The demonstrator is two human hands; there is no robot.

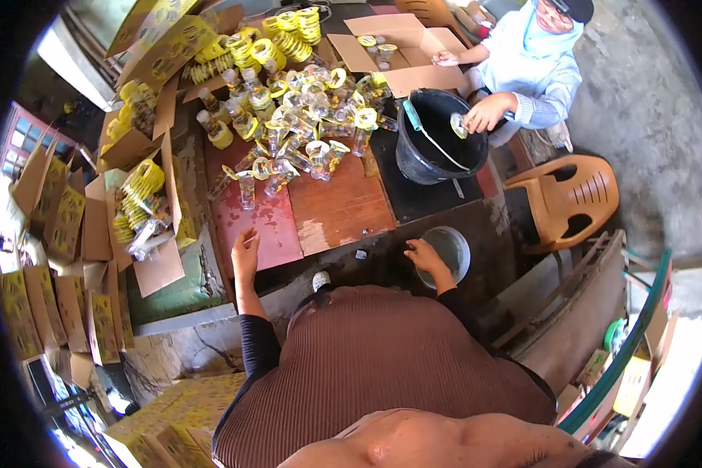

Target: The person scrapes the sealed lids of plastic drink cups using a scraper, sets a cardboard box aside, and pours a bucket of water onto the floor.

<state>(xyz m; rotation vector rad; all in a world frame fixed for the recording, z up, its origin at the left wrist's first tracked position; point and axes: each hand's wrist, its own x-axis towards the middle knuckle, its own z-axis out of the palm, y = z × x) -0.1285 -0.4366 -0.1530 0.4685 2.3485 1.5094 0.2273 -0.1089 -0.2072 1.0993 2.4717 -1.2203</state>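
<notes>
Yellow labels wrap the small bottles heaped on the table well beyond both hands; their writing is too small to read. Left hand lies flat, fingers spread, on the table's edge, holding nothing. Right hand rests curled at the rim of a pale round bowl; whether it grips anything cannot be told. Farther beyond the right hand a co-worker's hand holds a bottle over a black bucket.

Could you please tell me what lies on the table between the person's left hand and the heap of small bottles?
In the head view, only bare reddish tabletop lies between the left hand and the bottles.
</notes>
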